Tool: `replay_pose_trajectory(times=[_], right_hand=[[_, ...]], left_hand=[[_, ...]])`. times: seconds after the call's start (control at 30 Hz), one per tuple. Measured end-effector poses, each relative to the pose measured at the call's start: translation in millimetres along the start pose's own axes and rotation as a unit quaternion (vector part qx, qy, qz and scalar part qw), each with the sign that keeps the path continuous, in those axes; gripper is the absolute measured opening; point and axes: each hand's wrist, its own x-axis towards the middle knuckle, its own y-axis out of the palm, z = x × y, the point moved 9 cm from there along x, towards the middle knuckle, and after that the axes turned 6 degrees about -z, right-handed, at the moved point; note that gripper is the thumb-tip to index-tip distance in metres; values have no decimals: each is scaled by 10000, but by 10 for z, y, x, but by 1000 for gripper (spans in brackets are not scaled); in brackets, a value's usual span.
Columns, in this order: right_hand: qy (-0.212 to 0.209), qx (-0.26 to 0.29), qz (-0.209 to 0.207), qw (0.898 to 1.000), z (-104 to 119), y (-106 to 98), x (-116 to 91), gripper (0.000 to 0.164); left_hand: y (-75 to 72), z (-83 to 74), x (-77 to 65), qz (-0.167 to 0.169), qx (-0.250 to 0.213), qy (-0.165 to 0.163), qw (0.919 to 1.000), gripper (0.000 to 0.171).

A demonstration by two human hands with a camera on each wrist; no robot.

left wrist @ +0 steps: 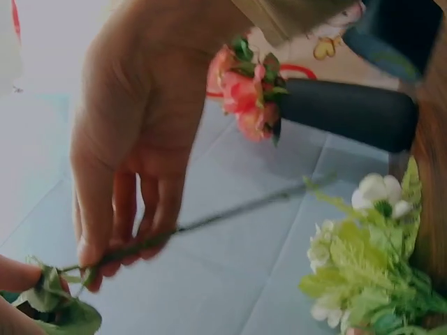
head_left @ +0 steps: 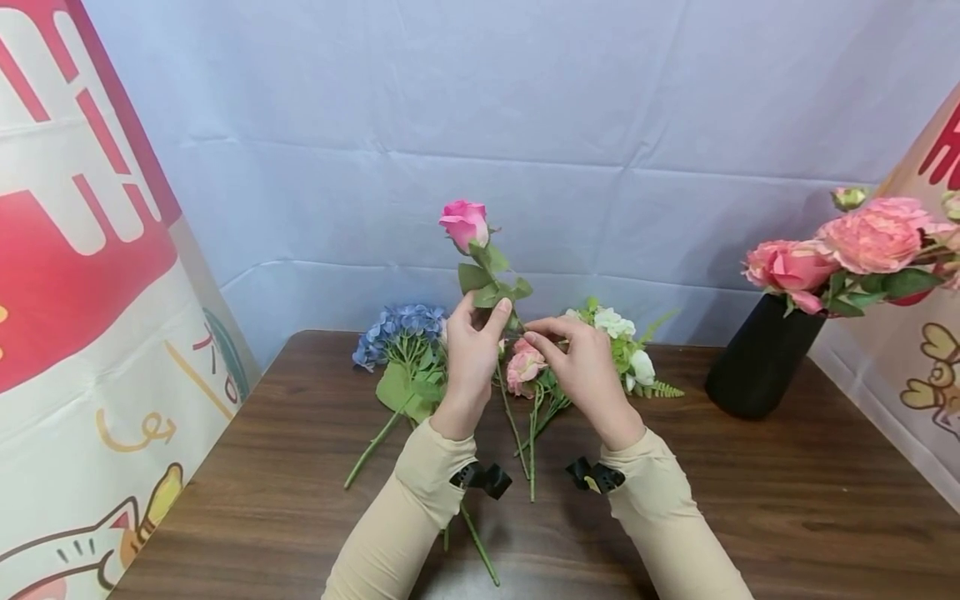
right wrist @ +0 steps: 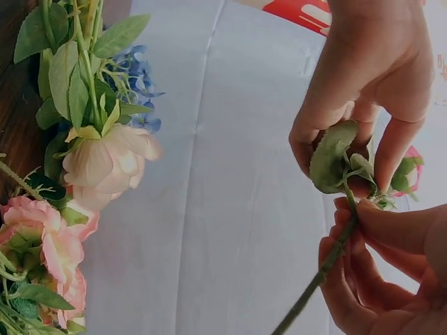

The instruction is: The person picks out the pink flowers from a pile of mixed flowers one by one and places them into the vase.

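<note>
A pink rose with green leaves stands upright above the table, between both hands. My left hand grips its leafy stem below the bloom. Just under that grip, my right hand pinches the stem between thumb and fingers. From the right wrist, the bare green stem shows running down past the right fingers, while a leaf lies against the left hand. Most of the bloom is hidden behind the left hand there. The left wrist view has the rose's leaves at its lower left corner.
Blue hydrangea lies on the brown table at left. Behind the hands lie a pink flower and white flowers with ferny greenery. At right, a black vase holds pink peonies. A pale cloth hangs behind.
</note>
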Motion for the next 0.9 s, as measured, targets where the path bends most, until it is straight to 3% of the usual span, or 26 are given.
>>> replay_pose_trajectory(times=[0.27,0.37,0.47,0.63,0.9], right_hand=[[79,23,-151,9999,0,-57,9,20],[92,27,-175,9998,0,-86,10,20],[69,-44,-197,9998,-7,-104,4,19],[30,-102,-312,9995,-37,-166,13,19],[-470,-357,-870,9945,-35,-408,113,15]], left_hand=[[-61,-7,60,-28,394,314,9987,27],[-115,22,83,-197,306,376,9986,26],[-202,53,100,-481,182,500,9974,25],[-382,76,142,-942,503,811,9910,28],[-609,128,197,-966,977,858,9868,27]])
